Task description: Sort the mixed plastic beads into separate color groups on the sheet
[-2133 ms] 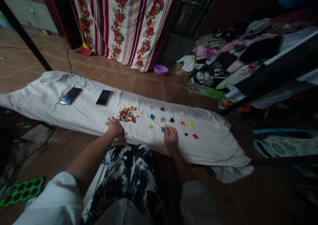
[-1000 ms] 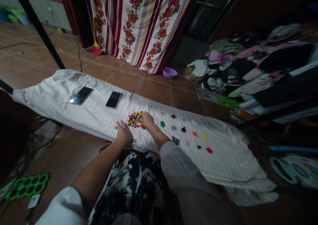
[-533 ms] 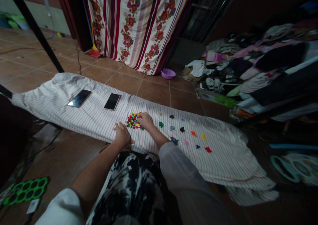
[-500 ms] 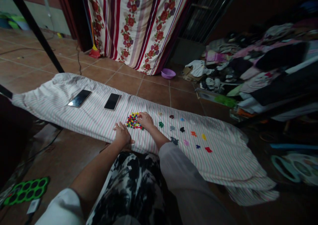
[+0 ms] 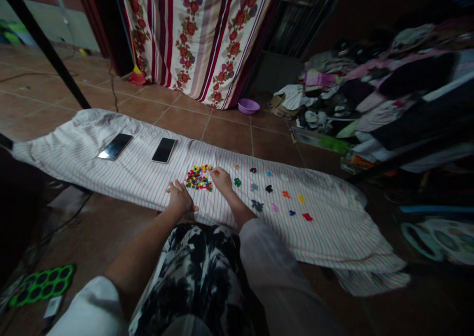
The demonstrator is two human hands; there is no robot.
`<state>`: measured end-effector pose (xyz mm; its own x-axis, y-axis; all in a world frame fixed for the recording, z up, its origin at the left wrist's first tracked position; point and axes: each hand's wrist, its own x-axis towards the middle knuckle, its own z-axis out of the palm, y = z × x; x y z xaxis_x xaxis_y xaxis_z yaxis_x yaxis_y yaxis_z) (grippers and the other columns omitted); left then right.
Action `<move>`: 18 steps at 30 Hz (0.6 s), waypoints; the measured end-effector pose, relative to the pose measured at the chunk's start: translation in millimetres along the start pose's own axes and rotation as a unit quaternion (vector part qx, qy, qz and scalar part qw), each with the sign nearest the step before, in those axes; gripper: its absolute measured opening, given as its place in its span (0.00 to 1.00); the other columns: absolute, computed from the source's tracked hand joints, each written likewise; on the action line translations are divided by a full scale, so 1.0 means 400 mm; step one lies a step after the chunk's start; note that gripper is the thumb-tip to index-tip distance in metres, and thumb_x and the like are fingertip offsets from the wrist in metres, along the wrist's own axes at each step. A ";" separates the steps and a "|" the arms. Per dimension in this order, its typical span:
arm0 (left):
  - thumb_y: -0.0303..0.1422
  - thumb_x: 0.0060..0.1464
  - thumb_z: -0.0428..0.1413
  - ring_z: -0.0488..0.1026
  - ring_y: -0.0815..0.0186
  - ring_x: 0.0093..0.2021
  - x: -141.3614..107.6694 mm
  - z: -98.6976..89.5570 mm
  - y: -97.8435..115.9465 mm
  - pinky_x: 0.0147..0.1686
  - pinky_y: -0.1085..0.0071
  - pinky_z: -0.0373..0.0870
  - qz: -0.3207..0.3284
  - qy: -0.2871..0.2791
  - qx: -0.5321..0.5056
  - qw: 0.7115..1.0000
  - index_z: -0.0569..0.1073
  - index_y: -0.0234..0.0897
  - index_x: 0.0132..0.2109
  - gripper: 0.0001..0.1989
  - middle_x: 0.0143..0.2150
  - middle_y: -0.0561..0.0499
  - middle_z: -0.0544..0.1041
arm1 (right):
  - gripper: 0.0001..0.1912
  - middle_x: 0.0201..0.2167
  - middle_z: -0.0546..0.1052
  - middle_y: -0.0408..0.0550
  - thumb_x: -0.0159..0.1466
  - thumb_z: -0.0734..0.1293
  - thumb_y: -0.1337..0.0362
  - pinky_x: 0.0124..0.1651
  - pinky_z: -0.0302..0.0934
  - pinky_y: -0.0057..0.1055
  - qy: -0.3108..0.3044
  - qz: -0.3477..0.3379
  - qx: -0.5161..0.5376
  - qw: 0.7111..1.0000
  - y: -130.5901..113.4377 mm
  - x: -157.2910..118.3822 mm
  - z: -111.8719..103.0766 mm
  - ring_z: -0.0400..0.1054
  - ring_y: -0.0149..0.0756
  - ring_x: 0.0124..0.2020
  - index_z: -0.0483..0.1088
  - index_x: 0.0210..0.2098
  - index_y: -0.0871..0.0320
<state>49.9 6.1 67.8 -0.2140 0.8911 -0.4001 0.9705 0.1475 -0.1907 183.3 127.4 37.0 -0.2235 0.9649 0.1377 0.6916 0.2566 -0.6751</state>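
Nearest, at about seven o'clock of the heap, the bare left hand [image 5: 179,197] is laid on the white striped cloth [image 5: 129,175], its fingers loosely spread, and nothing is seen held. Now a small shift: the bare right hand [image 5: 221,179] has been drawn outward, its tips, set over the multicoloured heap of small bright pieces [image 5: 197,179] half a second ago, now brought to the heap's two o'clock edge. Thumb and forefinger are pressed together; whether a piece is pinched there cannot be told. By the look of it, the picking has been paused or a piece lifted out. At four o'clock a dark grey cluster [image 5: 257,205] is seen, a red cluster [image 5: 307,217] beyond. Farther off, towards ten o'clock, a black-screened rectangular phone [image 5: 164,150] is left untouched.
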 end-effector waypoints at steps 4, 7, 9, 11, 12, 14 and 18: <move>0.61 0.48 0.48 0.45 0.26 0.65 0.013 0.001 0.002 0.50 0.45 0.60 -0.017 -0.022 0.001 1.000 0.47 0.14 0.66 0.56 0.67 0.18 0.44 | 0.10 0.30 0.76 0.42 0.59 0.60 0.58 0.40 0.61 0.27 0.022 0.025 0.048 0.998 0.032 -0.050 -0.055 0.70 0.33 0.35 0.71 0.32 0.55; 0.60 0.48 0.47 0.45 0.27 0.65 0.015 0.002 -0.001 0.51 0.46 0.60 -0.022 -0.033 0.000 0.999 0.45 0.15 0.67 0.56 0.67 0.18 0.42 | 0.11 0.29 0.75 0.42 0.58 0.60 0.57 0.39 0.61 0.27 0.035 0.035 0.076 0.996 0.073 -0.104 -0.115 0.70 0.33 0.33 0.70 0.32 0.56; 0.60 0.49 0.46 0.45 0.27 0.65 0.011 0.002 -0.005 0.51 0.47 0.60 -0.013 -0.024 0.007 1.000 0.45 0.14 0.66 0.55 0.67 0.17 0.42 | 0.11 0.28 0.75 0.42 0.57 0.61 0.57 0.38 0.62 0.28 0.056 0.051 0.077 0.994 0.109 -0.145 -0.158 0.69 0.33 0.32 0.70 0.32 0.56; 0.60 0.50 0.45 0.45 0.27 0.65 0.003 0.003 -0.010 0.52 0.47 0.59 -0.004 -0.013 0.010 1.000 0.45 0.12 0.66 0.55 0.66 0.16 0.43 | 0.11 0.28 0.74 0.42 0.57 0.61 0.57 0.38 0.61 0.28 0.095 0.071 0.068 0.991 0.151 -0.188 -0.199 0.68 0.33 0.30 0.70 0.32 0.56; 0.59 0.50 0.45 0.45 0.27 0.65 -0.001 0.003 -0.013 0.52 0.47 0.58 -0.001 -0.008 0.009 1.000 0.45 0.12 0.66 0.55 0.66 0.16 0.44 | 0.11 0.28 0.74 0.43 0.57 0.61 0.57 0.38 0.61 0.29 0.120 0.080 0.061 0.988 0.173 -0.208 -0.217 0.68 0.33 0.30 0.70 0.32 0.56; 0.59 0.51 0.45 0.46 0.27 0.65 -0.007 0.004 -0.017 0.52 0.47 0.58 0.005 -0.002 0.004 1.000 0.45 0.12 0.66 0.54 0.66 0.16 0.45 | 0.11 0.27 0.73 0.43 0.57 0.60 0.57 0.38 0.61 0.30 0.170 0.095 0.038 0.980 0.216 -0.248 -0.248 0.67 0.34 0.29 0.70 0.32 0.56; 0.58 0.51 0.44 0.48 0.28 0.65 -0.010 0.002 -0.020 0.52 0.47 0.59 0.009 0.004 -0.001 1.000 0.46 0.12 0.66 0.53 0.66 0.17 0.46 | 0.09 0.25 0.71 0.44 0.56 0.60 0.60 0.40 0.61 0.32 0.222 0.124 -0.027 0.967 0.283 -0.315 -0.276 0.65 0.36 0.30 0.70 0.30 0.57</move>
<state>42.7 1.0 70.2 -0.1959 0.8973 -0.3956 0.9743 0.1324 -0.1820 365.7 41.1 23.4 0.2624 0.9232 0.2808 0.7233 0.0045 -0.6906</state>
